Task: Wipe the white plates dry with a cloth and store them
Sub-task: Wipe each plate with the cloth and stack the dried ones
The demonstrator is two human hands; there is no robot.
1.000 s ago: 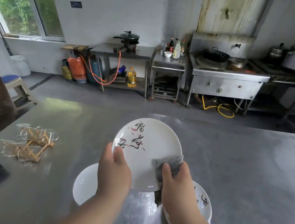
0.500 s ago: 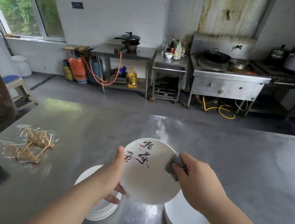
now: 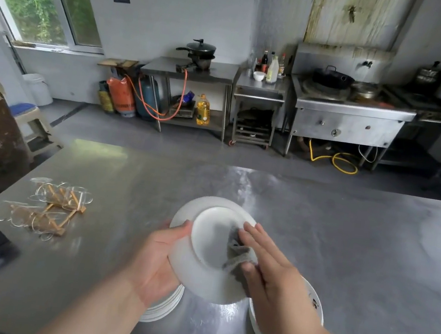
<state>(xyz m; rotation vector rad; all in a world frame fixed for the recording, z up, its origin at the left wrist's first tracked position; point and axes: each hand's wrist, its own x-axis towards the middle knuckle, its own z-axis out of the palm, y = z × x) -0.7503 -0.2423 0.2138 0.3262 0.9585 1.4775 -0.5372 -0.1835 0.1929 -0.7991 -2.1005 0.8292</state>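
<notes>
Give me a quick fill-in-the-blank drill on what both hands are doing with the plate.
1. The left hand grips the white plate with its ____ turned toward the camera.
2. The right hand presses a ____ cloth onto that plate with straight fingers.
3. Below the hands, ____ stacks of plates stand on the steel table.

Missing words: underside; grey; two.

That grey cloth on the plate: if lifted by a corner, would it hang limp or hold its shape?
Probably limp: the grey cloth lies bunched and creased against the white plate. Likely light, since flat fingers of the right hand alone pin it there.
</notes>
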